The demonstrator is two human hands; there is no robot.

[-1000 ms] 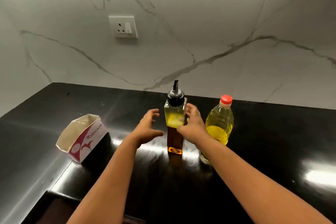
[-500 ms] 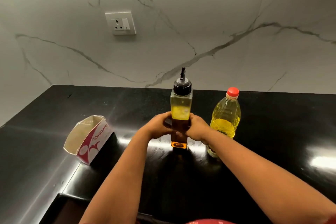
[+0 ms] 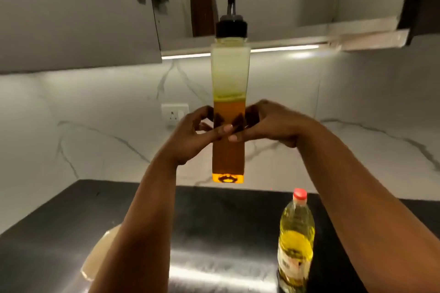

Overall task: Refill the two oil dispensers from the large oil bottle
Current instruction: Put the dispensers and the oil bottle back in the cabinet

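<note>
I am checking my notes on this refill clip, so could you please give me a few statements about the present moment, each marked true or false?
1. Both hands hold the oil dispenser up off the counter. True: the left hand and right hand grip its middle, and its base hangs clear of the black counter.
2. The dispenser's black pour cap has been taken off. False: it sits on top.
3. The large oil bottle lies on its side. False: it stands upright on the counter.
4. Its red cap is on. True.
5. The dispenser is full to the neck. False: the oil reaches roughly halfway.
</note>
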